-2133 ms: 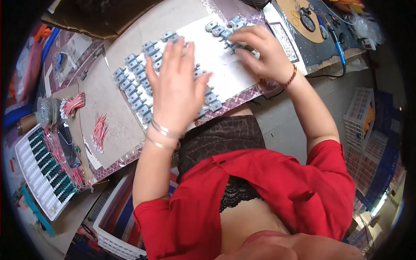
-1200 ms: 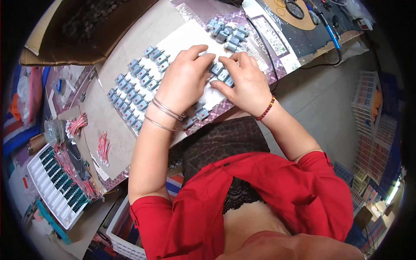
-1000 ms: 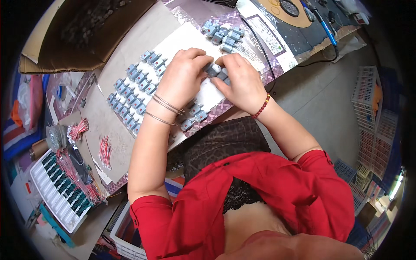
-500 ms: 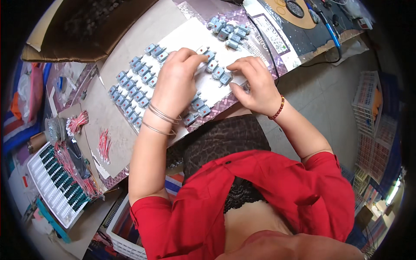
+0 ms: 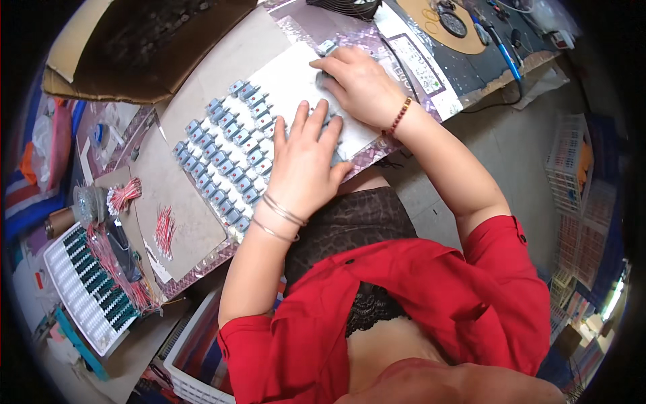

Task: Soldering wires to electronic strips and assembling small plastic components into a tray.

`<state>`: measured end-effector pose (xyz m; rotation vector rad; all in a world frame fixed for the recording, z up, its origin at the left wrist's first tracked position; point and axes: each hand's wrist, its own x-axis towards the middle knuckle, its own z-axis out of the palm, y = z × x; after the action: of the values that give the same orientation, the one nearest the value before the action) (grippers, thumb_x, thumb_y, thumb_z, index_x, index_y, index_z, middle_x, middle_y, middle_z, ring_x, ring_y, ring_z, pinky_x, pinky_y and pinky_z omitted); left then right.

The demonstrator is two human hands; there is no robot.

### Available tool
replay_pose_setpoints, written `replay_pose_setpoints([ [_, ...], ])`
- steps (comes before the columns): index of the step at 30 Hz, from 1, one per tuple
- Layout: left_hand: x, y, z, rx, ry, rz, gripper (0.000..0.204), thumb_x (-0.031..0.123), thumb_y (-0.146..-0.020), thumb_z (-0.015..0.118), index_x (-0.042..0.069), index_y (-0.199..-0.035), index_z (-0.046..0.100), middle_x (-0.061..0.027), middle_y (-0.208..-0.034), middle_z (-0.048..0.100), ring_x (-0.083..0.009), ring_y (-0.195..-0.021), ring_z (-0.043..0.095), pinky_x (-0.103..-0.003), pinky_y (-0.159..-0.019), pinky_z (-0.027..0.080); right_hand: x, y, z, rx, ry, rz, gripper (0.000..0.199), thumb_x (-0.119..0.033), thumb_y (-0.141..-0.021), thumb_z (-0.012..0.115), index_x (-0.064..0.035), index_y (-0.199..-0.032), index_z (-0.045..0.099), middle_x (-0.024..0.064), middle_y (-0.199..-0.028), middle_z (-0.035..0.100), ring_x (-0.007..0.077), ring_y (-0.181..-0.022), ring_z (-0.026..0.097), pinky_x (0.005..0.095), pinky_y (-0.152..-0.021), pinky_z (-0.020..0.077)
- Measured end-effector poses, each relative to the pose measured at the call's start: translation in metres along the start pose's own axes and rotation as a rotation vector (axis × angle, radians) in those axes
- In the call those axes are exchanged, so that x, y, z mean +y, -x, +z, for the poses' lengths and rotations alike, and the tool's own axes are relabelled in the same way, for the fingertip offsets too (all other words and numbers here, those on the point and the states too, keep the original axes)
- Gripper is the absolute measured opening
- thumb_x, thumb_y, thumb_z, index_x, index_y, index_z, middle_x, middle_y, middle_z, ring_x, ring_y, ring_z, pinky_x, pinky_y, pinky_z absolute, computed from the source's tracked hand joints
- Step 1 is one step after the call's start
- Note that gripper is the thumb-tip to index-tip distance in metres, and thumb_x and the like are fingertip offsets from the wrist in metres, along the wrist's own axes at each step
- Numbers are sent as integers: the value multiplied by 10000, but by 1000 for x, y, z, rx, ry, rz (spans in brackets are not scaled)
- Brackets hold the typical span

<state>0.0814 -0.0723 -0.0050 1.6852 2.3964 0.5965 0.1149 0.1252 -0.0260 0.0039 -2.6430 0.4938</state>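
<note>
Worktable (image 5: 202, 74) seen from above, cluttered, cardboard sheets laid over it. White sheet (image 5: 293, 81) at centre, carrying rows of small grey-blue parts (image 5: 225, 158) running from about 12 o'clock down toward 7 o'clock.

Left hand (image 5: 303, 165) flat and open, palm down, fingers spread and pointing toward 12 o'clock; resting on the near end of the part rows, covering several. Nothing gripped. Thin bangles (image 5: 277, 219) on that wrist.

Right hand (image 5: 356, 84) at 1 o'clock of the left, close but apart from it, fingers curled and pointing toward 9 o'clock, pressed down on a few loose grey parts (image 5: 328, 48) at the far edge of the white sheet. Whether a part is actually pinched: cannot tell, fingertips hide it. Red bead bracelet (image 5: 399, 116) on that wrist.

Open cardboard box (image 5: 141, 40) at 10 o'clock of the hands, dark inside. Bundles of red wires (image 5: 163, 229) on the cardboard at 8 o'clock; another red bundle (image 5: 122, 195) just beyond. White tray (image 5: 87, 289) with dark green pieces in rows at 8 o'clock, near the table edge. Blue-handled tool (image 5: 501, 50) at 2 o'clock, on a dark mat. Red shirt (image 5: 417, 303) filling the lower frame.
</note>
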Motion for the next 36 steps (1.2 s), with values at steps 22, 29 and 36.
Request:
replay_pose_setpoints([
  [22,-4,18,5,122,90,-50,686,367,-798,756,42,-1358,529,-201,-1457,444,-398,-1381,382,-575,-1134,233,-5,-19,-5,-199,-219,11,383,-26,-838,630,-69,-1219,648,177,-1026,630,367,-942,630,419,-850,516],
  [29,-18,0,1,112,-32,-107,828,490,-805,724,-21,-1399,459,-236,-1504,383,-384,-1410,350,-597,-1146,186,25,-45,3,-225,151,-13,406,-47,-797,682,-53,-1201,642,168,-1117,611,358,-1072,577,409,-948,482],
  [36,-18,-1,4,97,-41,-108,839,518,-819,701,-19,-1412,447,-236,-1506,378,-369,-1426,337,-604,-1151,175,15,-59,0,-402,-94,42,327,-107,-797,728,-55,-1111,656,144,-1027,600,314,-969,625,382,-851,515],
])
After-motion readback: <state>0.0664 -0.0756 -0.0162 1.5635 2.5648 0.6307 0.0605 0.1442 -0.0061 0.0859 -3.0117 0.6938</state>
